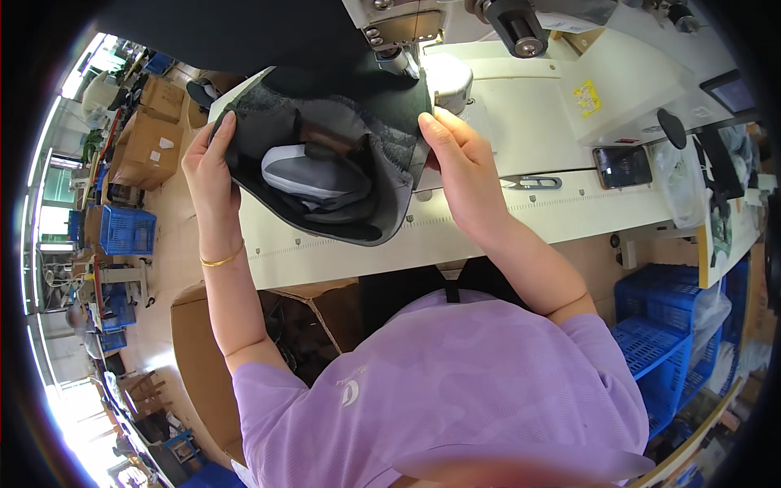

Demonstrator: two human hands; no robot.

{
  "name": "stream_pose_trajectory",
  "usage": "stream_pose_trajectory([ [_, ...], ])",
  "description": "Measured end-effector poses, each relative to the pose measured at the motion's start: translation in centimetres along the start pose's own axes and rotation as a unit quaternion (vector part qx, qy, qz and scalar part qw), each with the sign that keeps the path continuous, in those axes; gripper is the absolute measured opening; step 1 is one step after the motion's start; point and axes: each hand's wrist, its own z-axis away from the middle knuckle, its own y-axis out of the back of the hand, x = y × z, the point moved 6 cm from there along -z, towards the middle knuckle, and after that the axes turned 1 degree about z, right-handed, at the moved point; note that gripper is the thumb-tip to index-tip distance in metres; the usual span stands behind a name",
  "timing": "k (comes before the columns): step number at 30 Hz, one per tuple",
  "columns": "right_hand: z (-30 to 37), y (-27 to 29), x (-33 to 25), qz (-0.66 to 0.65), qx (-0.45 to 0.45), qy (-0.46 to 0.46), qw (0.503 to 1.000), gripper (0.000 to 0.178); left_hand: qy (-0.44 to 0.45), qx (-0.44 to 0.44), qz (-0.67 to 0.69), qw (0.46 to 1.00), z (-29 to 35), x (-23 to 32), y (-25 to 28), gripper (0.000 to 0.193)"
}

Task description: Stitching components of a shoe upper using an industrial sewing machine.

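A black-and-grey fabric piece [382, 138], curved like an open pouch, is spread between my hands at the sewing machine [407, 31]. Inside its hollow shows a grey padded part [305, 171] with a lighter edge. My left hand [210, 167] is closed on the left edge, thumb on top and fingers hidden beneath. At the upper right corner my right hand [465, 167] pinches the fabric between thumb and fingers. The fabric's far edge lies beneath the machine's needle area; the exact stitching point is too small to make out.
Thread snips [533, 182] and a dark phone [624, 167] lie right of my right hand on the white table [521, 215], which has a ruler strip. A cardboard box [199, 342] stands below left. Blue plastic crates [651, 342] are stacked below right.
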Motion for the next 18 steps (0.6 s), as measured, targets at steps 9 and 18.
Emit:
stream_pose_trajectory([
  [9,-0.4,0.3,0.1,0.046,0.011,0.052,0.998,0.029,-0.033,0.019,0.012,0.999,0.5,1.1,-0.1,0.022],
  [18,-0.8,0.8,-0.8,0.067,0.033,0.075,0.994,0.028,-0.06,0.025,0.001,0.998,1.0,1.9,0.0,0.022],
])
